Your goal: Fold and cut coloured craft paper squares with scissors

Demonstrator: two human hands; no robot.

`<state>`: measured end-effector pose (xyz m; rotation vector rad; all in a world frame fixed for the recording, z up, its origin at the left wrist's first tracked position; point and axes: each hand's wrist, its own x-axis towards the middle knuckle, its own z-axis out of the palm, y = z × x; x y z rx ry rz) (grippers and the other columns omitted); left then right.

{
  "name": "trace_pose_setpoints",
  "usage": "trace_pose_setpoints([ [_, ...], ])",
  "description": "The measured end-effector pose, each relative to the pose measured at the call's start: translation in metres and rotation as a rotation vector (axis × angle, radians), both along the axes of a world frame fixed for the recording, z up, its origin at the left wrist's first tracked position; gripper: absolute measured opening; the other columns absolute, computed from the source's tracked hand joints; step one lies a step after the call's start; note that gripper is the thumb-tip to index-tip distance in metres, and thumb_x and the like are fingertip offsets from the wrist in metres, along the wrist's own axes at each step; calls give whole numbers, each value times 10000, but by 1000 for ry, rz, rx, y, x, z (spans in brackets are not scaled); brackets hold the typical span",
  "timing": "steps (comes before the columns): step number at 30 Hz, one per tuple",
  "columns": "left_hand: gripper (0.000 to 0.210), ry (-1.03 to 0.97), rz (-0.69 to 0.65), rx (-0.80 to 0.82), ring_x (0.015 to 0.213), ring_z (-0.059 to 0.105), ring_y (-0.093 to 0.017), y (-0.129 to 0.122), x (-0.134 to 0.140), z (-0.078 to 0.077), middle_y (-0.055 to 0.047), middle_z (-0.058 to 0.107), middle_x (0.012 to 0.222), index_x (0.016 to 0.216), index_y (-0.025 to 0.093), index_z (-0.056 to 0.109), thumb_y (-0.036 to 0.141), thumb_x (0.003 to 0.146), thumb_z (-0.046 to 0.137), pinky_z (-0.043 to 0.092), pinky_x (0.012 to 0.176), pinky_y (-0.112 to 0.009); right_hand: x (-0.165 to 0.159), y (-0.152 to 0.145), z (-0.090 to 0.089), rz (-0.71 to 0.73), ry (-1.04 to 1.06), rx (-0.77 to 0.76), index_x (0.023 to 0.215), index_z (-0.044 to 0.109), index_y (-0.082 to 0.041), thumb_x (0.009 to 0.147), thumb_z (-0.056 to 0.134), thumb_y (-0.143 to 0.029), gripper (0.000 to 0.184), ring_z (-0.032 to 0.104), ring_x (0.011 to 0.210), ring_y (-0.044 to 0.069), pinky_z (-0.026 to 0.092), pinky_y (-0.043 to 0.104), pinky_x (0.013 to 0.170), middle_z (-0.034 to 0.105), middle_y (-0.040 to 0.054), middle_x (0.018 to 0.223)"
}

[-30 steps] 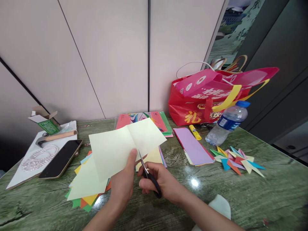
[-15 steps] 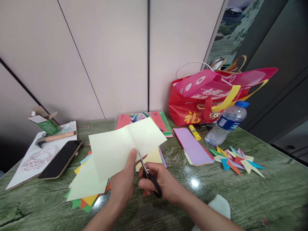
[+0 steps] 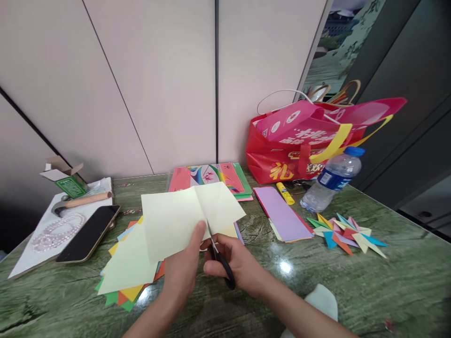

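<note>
My left hand (image 3: 182, 267) pinches a pale yellow-green sheet of paper (image 3: 172, 220) by its lower edge, thumb on top. The sheet is held up off the table and has a crease across it. Black-handled scissors (image 3: 221, 263) are in my right hand (image 3: 239, 263), fingers through the loops. Their blades lie at the sheet's lower edge, along the crease, close to my left thumb. Under the sheet, to the left, lies a fanned stack of coloured paper (image 3: 130, 267). Another small paper pile shows partly behind my right hand.
On the right are a strip stack of purple paper (image 3: 282, 213), a glue stick (image 3: 285, 193), a water bottle (image 3: 331, 180), folded paper pieces (image 3: 348, 234) and a red bag (image 3: 282, 145). On the left lie a phone (image 3: 89, 232), a hammer (image 3: 84, 200) and beads (image 3: 58, 231).
The sheet has tilted and dropped slightly at its far edge, showing more of the red paper packet behind. Both hands stay in nearly the same place, the scissors still at the crease.
</note>
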<state>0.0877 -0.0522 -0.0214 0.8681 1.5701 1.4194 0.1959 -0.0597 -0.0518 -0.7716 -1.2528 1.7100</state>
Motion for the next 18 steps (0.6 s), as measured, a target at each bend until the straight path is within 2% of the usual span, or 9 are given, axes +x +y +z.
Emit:
trace_pose_setpoints([
  [12, 467, 28, 5, 2, 1127, 498, -230, 0, -1, 3, -97, 557, 1211, 1073, 175, 550, 380, 662, 639, 332, 990, -343, -1, 0, 0, 3, -27, -12, 785, 529, -156, 517, 764, -445, 459, 358, 526, 72, 284, 212, 505, 439, -64, 564],
  [18, 490, 43, -28, 4, 1125, 498, -239, 0, -3, -1, -100, 549, 1217, 1087, 177, 544, 422, 671, 627, 325, 993, -359, -1, -1, 2, 4, -22, -27, 777, 515, -154, 529, 742, -484, 471, 405, 491, 82, 333, 227, 500, 463, -61, 520],
])
